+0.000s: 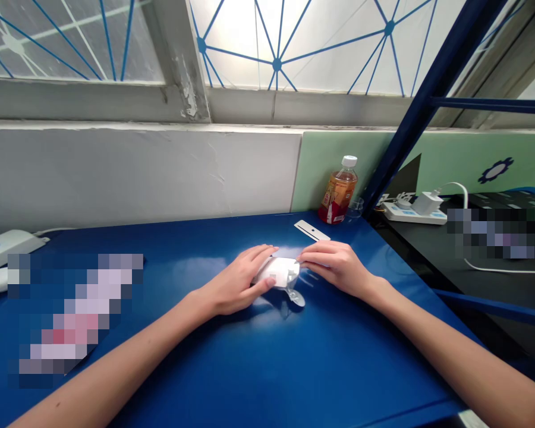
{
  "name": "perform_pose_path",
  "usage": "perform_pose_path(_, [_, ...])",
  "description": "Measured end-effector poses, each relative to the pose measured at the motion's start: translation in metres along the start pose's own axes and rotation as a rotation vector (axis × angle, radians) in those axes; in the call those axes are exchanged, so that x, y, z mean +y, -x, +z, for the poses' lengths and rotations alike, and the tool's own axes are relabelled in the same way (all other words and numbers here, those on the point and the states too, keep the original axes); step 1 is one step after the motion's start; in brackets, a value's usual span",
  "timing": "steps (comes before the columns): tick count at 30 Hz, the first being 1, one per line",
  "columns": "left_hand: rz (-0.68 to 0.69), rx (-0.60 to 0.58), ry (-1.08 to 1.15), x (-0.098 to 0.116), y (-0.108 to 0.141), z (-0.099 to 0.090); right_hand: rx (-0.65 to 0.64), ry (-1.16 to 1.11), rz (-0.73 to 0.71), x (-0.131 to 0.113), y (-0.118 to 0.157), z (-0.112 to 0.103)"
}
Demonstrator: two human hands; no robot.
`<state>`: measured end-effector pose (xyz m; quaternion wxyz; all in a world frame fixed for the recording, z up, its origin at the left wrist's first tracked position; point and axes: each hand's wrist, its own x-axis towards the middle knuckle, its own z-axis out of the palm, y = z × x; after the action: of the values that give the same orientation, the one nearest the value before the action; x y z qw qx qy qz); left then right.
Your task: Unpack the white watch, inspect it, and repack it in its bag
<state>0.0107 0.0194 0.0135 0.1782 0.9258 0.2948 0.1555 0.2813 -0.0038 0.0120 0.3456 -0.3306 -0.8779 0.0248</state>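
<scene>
Grips a small white box point(279, 270) with the left hand point(237, 280): fingers along the far side, thumb on the near side, pressed inward from both. Brings the right hand point(334, 261) to the right end of the same box, fingertips gathered close together. Impossible to make out from this view whether pinching an edge or only touching it. Equally unclear: box resting on the blue surface point(249, 368) or raised slightly above it.

Just below the right end of the box: a clear plastic piece point(296, 298), with the join, if any, too small to confirm.

Step in hand, as judged: steady the box with the left hand and work at its right end with the right. Next move, as judged: maintain left-hand pressure without squeezing hard, secure the right fingertips on the edge, and avoid catching the clear piece.

Beyond the right hand: a flat white card point(311, 230) and an upright drink bottle point(339, 193) near the wall. Farther right, past the blue frame point(432, 83): a white power strip point(414, 214) with a plugged-in charger point(428, 203).
</scene>
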Motion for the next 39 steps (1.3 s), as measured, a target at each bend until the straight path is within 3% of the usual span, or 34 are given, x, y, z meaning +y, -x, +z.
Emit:
perform_pose_path(6, [-0.013, 0.153, 0.116, -0.001, -0.001, 0.0, 0.296, -0.213, 0.187, -0.015, -0.005, -0.006])
perform_pose_path(10, [-0.034, 0.231, 0.159, -0.004, -0.001, 0.002, 0.356, -0.309, 0.337, -0.019, -0.01, -0.01])
perform_pose_path(16, [-0.02, 0.335, 0.106, 0.007, -0.001, 0.003, 0.233, -0.352, 0.474, -0.012, -0.009, 0.001])
perform_pose_path(25, [0.092, 0.09, -0.059, 0.028, -0.002, 0.016, 0.067, -0.207, 0.505, -0.006, -0.002, 0.024])
perform_pose_path(31, [0.063, 0.029, -0.03, 0.025, -0.002, 0.017, 0.039, -0.108, 0.373, -0.004, 0.001, 0.023])
perform_pose_path(35, [0.042, 0.018, -0.073, 0.015, -0.002, 0.009, -0.135, -0.058, 0.222, -0.007, 0.003, 0.017])
perform_pose_path(39, [-0.016, -0.008, -0.094, 0.004, -0.001, 0.006, -0.295, -0.02, 0.187, -0.01, 0.004, 0.013])
